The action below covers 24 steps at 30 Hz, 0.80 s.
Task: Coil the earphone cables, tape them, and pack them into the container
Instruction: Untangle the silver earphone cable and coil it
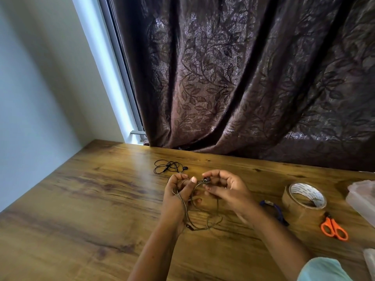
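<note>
**Coiling earphone cable [205, 228] at a wooden desk [81, 199]**

Above the desk's middle, loops thin olive cable round the curled left hand [178, 191]; pinches its earbud end in the right hand [225, 189]. Near the far edge, tangled black earphones [168, 167]. Along the right edge, glossy brown tape roll [304, 197], orange scissors [333, 228], clear plastic container [363, 199].

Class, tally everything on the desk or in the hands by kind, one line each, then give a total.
Earphone cables: 3 (olive cable in left hand and right hand, black cable, blue cable)
Tape roll: 1
Scissors: 1
Clear plastic pieces: 2 (container, cut-off piece at lower right)
Total: 7
</note>
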{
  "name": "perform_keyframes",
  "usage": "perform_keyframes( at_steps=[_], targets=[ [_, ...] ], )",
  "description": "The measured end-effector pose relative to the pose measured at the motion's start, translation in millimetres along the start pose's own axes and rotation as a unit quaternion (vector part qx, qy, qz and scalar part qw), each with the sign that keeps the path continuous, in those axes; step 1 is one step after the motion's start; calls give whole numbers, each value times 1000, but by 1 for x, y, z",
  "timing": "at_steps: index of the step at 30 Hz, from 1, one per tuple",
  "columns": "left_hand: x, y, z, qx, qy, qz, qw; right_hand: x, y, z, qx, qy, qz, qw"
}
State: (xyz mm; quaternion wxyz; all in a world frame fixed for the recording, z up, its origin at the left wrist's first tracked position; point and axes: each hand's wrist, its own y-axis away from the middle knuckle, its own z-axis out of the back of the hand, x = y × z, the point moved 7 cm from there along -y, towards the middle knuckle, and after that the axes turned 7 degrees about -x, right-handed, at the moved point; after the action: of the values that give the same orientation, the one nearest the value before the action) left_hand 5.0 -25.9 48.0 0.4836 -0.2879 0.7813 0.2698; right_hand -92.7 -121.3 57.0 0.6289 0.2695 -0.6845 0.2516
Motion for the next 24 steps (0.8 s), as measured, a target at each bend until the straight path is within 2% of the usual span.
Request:
perform_keyframes(
  at_steps=[5,12,18,21,24],
  targets=[
    [3,0,-1,42,13,33,998,-2,-1,6,-46,54,-16,997],
    [-1,2,-5,116,-70,38,990,2,-2,7,-71,40,9,997],
    [-3,4,-8,68,-118,6,991,4,-5,4,-62,58,11,996],
    [-7,1,-8,58,-106,-15,993,9,-3,1,-46,41,25,998],
    [-12,0,-9,59,-99,-39,993,8,-2,-1,-15,23,1,1000]
  ],
)
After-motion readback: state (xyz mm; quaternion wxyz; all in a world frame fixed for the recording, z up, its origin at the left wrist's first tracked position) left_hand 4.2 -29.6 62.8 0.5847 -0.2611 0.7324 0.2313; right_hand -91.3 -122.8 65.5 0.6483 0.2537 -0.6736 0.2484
